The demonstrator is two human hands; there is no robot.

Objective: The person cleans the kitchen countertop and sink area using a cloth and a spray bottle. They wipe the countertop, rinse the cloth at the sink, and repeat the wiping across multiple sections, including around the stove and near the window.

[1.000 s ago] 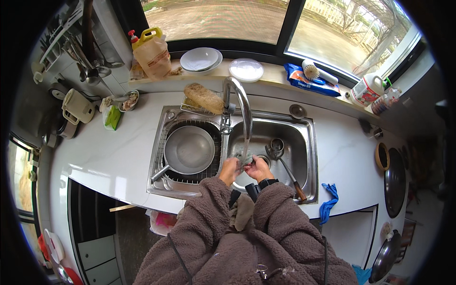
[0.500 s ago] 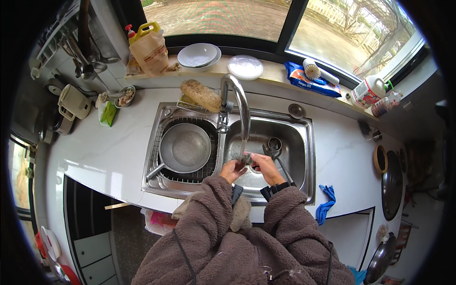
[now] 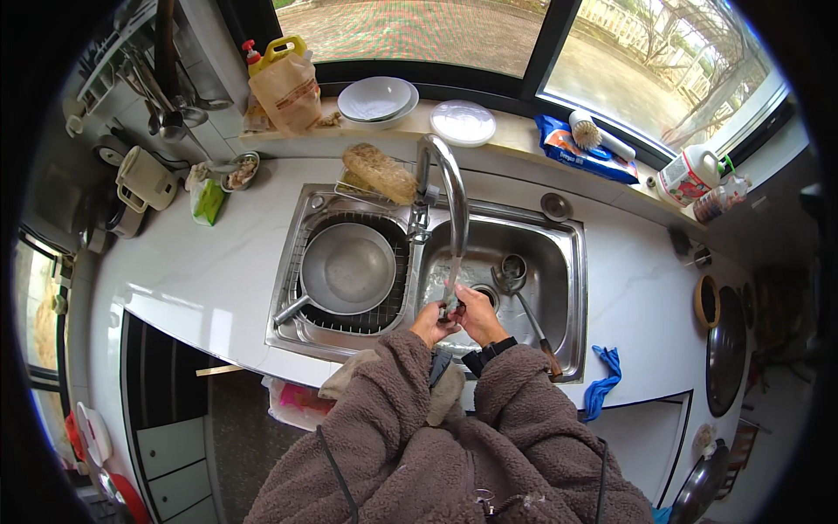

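Over the right basin [image 3: 550, 236] of the steel sink, my left hand [image 3: 428, 325] and my right hand [image 3: 478, 316] meet under the spout of the curved faucet [image 3: 457, 196]. Between their closed fingers is a small greyish wet thing [image 3: 449, 304], mostly covered; its kind cannot be made out. Water seems to run from the spout onto it. Right of my hands, a ladle [image 3: 509, 279] lies in the basin with its long handle leaning over the front rim, beside another round metal bowl-shaped piece [image 3: 515, 264]. The drain [image 3: 485, 299] shows next to my right hand.
A grey pan [image 3: 347, 269] sits on a black rack in the left basin. A loofah [image 3: 380, 172] lies behind the faucet. Blue gloves [image 3: 602, 382] are on the counter at right. White bowls [image 3: 377, 99], a plate [image 3: 463, 122] and a brush [image 3: 587, 133] line the sill.
My hands have drawn closer together around the small thing, the right one turning and uncovering the drain and ladle. The whole view has shifted slightly right.
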